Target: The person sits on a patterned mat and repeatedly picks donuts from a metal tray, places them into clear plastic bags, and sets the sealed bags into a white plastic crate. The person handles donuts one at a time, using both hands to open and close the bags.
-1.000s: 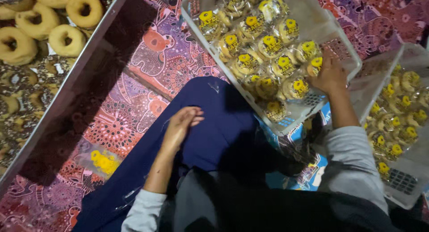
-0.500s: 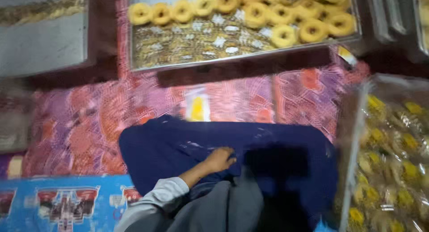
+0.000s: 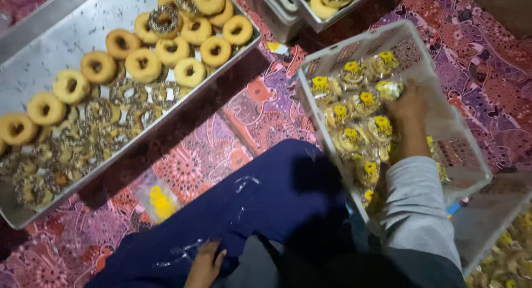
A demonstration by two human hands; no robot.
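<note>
Fingers of the right hand [image 3: 407, 104] curl on a wrapped donut [image 3: 389, 88]; left hand [image 3: 204, 264] rests flat, empty.

Golden-brown doughnuts [image 3: 143, 64] lie on a silvery tray [image 3: 33, 41]. The floor mat [image 3: 249, 108] is pink and purple, floral-patterned. Clear wrapped packs [image 3: 354, 138] in the white crate [image 3: 360, 44] carry yellow labels.

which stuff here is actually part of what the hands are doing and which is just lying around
In hand:
right hand reaching into the white crate
wrapped doughnuts inside it

Lying about:
metal tray of plain and sprinkled doughnuts
yellow-labelled wrapper on the mat
left hand resting on the blue lap
</note>
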